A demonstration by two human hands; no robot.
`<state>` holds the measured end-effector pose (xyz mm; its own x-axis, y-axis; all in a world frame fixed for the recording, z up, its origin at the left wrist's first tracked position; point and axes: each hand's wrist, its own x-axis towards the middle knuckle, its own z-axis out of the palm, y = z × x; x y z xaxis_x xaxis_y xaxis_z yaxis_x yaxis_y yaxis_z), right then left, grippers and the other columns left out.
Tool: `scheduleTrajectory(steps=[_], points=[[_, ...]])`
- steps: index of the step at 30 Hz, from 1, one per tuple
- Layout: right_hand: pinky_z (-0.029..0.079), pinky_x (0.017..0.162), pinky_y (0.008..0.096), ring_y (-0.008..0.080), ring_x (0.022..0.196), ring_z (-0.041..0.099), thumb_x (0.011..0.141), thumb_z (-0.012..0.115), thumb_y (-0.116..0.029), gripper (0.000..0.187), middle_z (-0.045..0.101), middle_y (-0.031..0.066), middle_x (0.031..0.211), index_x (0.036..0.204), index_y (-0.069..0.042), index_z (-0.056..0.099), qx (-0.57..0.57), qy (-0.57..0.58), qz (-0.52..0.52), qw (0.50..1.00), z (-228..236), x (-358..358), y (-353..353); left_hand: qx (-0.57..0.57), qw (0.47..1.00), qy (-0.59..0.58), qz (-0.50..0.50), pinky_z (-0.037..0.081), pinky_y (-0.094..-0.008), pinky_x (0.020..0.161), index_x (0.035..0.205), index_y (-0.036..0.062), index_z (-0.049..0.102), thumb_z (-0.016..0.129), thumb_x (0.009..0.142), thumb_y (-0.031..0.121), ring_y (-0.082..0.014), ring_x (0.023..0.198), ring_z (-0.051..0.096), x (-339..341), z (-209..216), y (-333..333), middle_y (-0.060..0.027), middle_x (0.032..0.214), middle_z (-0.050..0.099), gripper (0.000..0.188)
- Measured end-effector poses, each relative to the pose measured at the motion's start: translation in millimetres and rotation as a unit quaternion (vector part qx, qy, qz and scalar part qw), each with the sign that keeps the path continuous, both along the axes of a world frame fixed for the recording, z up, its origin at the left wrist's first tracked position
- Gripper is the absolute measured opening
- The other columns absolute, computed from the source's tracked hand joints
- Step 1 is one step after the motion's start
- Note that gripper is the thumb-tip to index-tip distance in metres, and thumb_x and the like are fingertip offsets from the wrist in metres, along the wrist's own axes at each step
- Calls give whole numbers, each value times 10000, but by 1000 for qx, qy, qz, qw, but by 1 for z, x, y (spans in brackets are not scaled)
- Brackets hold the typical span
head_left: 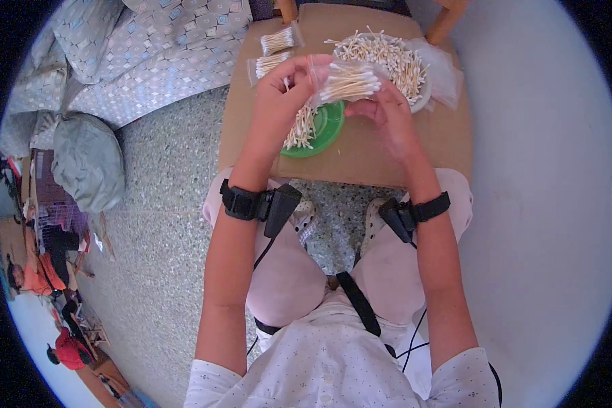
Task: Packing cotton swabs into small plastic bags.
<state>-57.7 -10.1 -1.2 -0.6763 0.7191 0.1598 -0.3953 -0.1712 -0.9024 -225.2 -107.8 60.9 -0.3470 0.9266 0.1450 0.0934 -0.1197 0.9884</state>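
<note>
The left hand (289, 85) is pinching one end of a clear bag of cotton swabs (350, 81); the right hand (394, 119) is touching the other, its grip unclear. The bag is probably handling light, slick and pliable, its edges offering safest hold. Beneath, a green dish (331, 129) is resting on a brown board (367, 160); patterned bedding (177, 61) is lying leftward
</note>
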Motion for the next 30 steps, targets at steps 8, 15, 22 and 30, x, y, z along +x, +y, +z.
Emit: scheduleTrajectory(steps=[8, 15, 22, 30], points=[[516, 845, 365, 262, 888, 654, 951, 480, -221, 434, 613, 118, 1105, 1317, 5, 420, -36, -12, 25, 999, -3, 0, 0, 59, 998, 11, -6, 356, -191, 565, 1060, 85, 680, 588, 891, 246, -30, 679, 463, -5, -6, 5, 67, 783, 570, 251], [519, 847, 362, 252, 910, 645, 966, 413, -313, 480, 596, 127, 1143, 1343, -17, 387, -28, -43, 27, 998, 7, 0, 2, -37, 982, 184, -5, 347, -228, 532, 1049, 42, 664, 625, 867, 216, -52, 604, 422, -3, 4, -4, 51, 657, 500, 255], [516, 863, 364, 269, 971, 630, 985, 342, -354, 482, 561, 141, 1206, 1353, -43, 349, -99, -10, 98, 990, 8, -4, -2, 1, 984, 172, 37, 310, -222, 492, 994, 35, 673, 648, 836, 151, -46, 568, 377, 7, -5, 2, 42, 608, 423, 198], [500, 921, 406, 285, 1079, 582, 923, 528, -172, 464, 521, 157, 1254, 1344, -62, 367, -163, 67, -6, 984, 13, -4, -4, 21, 981, 171, 92, 282, -221, 481, 980, 57, 688, 657, 831, 161, -37, 552, 363, 9, 1, 5, 55, 589, 406, 185]])
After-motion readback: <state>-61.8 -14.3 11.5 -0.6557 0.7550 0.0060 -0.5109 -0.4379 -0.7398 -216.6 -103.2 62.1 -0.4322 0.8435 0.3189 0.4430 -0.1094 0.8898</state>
